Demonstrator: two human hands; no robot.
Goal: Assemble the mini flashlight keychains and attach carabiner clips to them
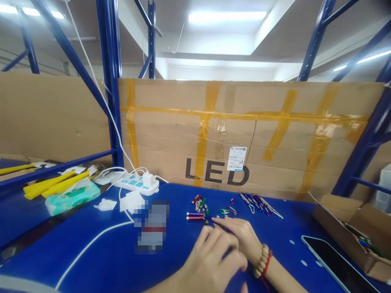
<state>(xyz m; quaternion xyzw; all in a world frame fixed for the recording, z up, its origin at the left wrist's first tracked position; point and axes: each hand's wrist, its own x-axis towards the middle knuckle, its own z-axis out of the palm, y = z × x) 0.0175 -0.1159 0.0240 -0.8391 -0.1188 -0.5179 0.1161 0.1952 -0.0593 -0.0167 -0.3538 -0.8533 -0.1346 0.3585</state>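
My left hand [214, 254] is in front at the lower middle, its fingers curled in; whatever they hold, if anything, is hidden. Just behind it my right hand [241, 234], with a beaded bracelet [263, 260] on the wrist, stretches its fingers left over the table, partly covered by the left hand. Near its fingertips lie a red metal tube [194, 218] and a purple tube [194, 214], side by side. A small pile of coloured and silver parts [200, 203] sits just beyond them. Several small carabiners [227, 211] lie behind the right hand.
A row of slim metal flashlight-like tubes [259, 204] lies before the cardboard wall [171, 138]. To the right are a phone [339, 264] and an open box [351, 240] of parts. On the left: a power strip [137, 184], tissue pack [73, 196], yellow rods [58, 184], white cable [91, 240].
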